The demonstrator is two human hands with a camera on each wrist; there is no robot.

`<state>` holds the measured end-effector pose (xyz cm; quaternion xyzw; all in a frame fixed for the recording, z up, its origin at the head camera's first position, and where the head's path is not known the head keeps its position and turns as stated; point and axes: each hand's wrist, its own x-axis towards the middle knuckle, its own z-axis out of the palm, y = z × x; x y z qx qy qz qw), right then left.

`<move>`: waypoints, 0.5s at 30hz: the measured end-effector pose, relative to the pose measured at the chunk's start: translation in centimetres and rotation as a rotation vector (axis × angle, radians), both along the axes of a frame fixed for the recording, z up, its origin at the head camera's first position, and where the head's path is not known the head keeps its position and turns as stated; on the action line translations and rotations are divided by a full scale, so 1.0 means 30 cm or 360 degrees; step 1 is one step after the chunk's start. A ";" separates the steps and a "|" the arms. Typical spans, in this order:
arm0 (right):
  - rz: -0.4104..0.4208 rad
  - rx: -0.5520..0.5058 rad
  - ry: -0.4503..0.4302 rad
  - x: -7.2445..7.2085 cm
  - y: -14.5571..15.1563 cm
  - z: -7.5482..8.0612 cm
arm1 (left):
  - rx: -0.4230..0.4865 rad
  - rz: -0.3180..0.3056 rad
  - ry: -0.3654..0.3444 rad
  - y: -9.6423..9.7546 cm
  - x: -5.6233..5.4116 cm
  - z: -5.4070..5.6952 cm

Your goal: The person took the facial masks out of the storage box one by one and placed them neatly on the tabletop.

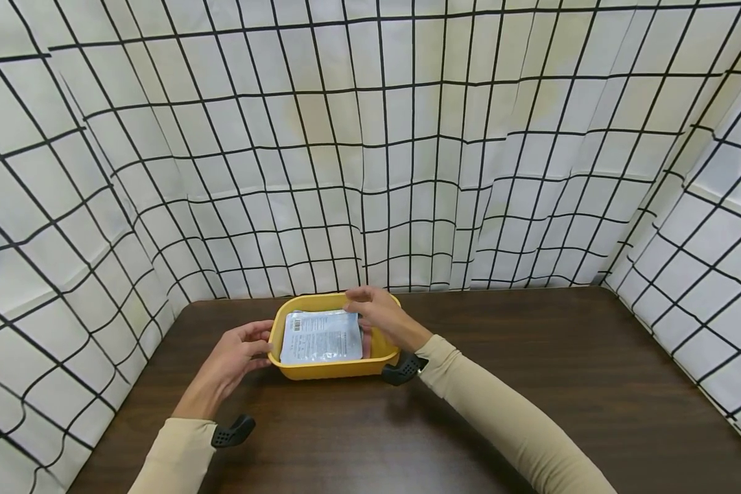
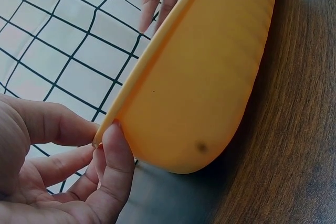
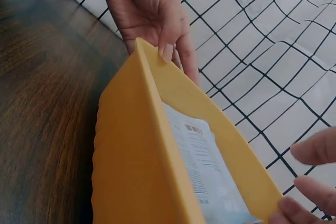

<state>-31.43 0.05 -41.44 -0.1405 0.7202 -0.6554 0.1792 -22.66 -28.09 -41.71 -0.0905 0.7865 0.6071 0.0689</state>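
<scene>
Left grip [image 1: 239, 353] at left rim of tray [image 1: 333, 370]; right grip [image 1: 379, 315] over tray's far right part. Packet [image 1: 321, 337] in tray, between grips. Surface [image 1: 531, 384] beneath, sheet [image 1: 407, 206] behind both.

Tub [image 1: 333, 371] = bright yellow; looks more orange in the left wrist pic, w/ 1 small dark spot [image 2: 201, 147]. Packet [image 1: 321, 343] = v. pale blue, w/ rows of tiny dark print & a blk-&-wht barcode [image 1: 297, 324]. Bit of stuff [image 1: 367, 343] next to it = pink. Table [image 1: 519, 384] = dk brown w/ streaky wood lines, esp. clear in the wrist pics. Cloth [image 1: 401, 161] at back = wht w/ big blk checks, lines a bit wavy, plus some faint yellow patches. Sleeves [image 1: 500, 412] = plain lt tan. Wrist gadgets [image 1: 234, 432] = blk.
</scene>
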 end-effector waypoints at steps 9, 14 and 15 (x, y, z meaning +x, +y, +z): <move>-0.0239 0.0096 -0.0065 0.006 -0.022 -0.003 | 0.0002 -0.0003 0.0017 -0.003 0.001 0.000; -0.0272 0.0263 -0.0110 0.013 -0.028 -0.011 | 0.0007 -0.0006 0.0014 -0.004 -0.001 -0.006; -0.0264 0.0284 -0.0120 0.013 -0.028 -0.012 | 0.0005 -0.0011 0.0017 -0.004 -0.001 -0.006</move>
